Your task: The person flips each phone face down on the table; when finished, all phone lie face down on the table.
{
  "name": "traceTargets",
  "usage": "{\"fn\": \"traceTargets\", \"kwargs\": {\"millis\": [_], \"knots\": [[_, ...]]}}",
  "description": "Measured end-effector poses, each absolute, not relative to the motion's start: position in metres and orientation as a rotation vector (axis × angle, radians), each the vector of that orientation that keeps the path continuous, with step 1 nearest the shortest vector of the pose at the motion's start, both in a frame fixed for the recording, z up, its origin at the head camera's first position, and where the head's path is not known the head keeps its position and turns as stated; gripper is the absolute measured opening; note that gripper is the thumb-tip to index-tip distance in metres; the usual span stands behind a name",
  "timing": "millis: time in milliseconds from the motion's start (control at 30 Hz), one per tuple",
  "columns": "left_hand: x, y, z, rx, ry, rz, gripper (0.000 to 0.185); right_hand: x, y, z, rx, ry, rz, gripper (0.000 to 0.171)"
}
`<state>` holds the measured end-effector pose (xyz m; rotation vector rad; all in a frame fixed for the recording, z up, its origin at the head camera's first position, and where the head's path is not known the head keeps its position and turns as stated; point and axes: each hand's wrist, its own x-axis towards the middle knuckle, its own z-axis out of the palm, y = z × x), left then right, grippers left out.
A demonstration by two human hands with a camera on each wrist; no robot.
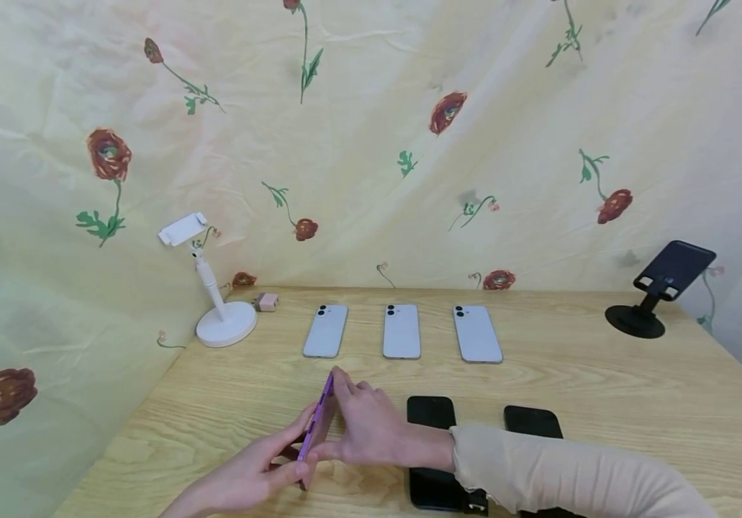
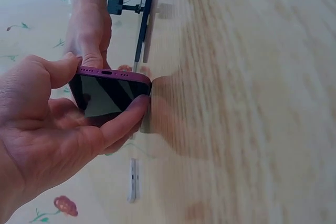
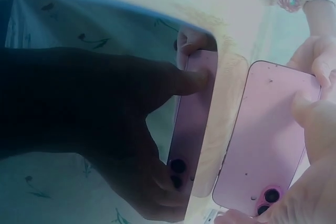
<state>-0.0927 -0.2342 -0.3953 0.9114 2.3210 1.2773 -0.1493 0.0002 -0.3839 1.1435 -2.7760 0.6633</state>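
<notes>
A pink smartphone (image 1: 316,421) with a purple edge stands tilted on its long side above the table, held between both hands. My left hand (image 1: 257,464) grips its near end, thumb on one side and fingers on the screen side. My right hand (image 1: 371,428) pinches its far end; in the right wrist view its thumb lies on the pink back (image 3: 268,129) and its fingers are near the two camera lenses. The left wrist view shows the dark screen (image 2: 107,95) and the bottom edge with the charging port. Below my right forearm lies a black-faced phone (image 1: 431,411), partly hidden.
Three pale phones, a left one (image 1: 327,332), a middle one (image 1: 401,332) and a right one (image 1: 478,335), lie back up farther off. Behind stand a white phone stand (image 1: 227,325), a pink charger (image 1: 267,302) and a black stand (image 1: 636,321). Another black phone (image 1: 532,421) is partly under my sleeve.
</notes>
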Motion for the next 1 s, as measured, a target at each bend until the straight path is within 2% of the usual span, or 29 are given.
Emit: {"fn": "traceTargets", "kwargs": {"millis": [267, 600, 1000], "knots": [[-0.086, -0.23, -0.381, 0.899, 2.338, 1.323, 0.073, -0.151, -0.005, -0.387, 1.142, -2.766, 0.636, 0.122], [-0.09, -0.237, -0.382, 0.926, 2.32, 1.363, 0.081, -0.151, -0.013, -0.391, 1.13, -2.823, 0.613, 0.125], [-0.094, -0.243, -0.385, 0.88, 2.303, 1.419, 0.092, -0.149, -0.014, -0.393, 1.256, -2.909, 0.577, 0.116]]}}
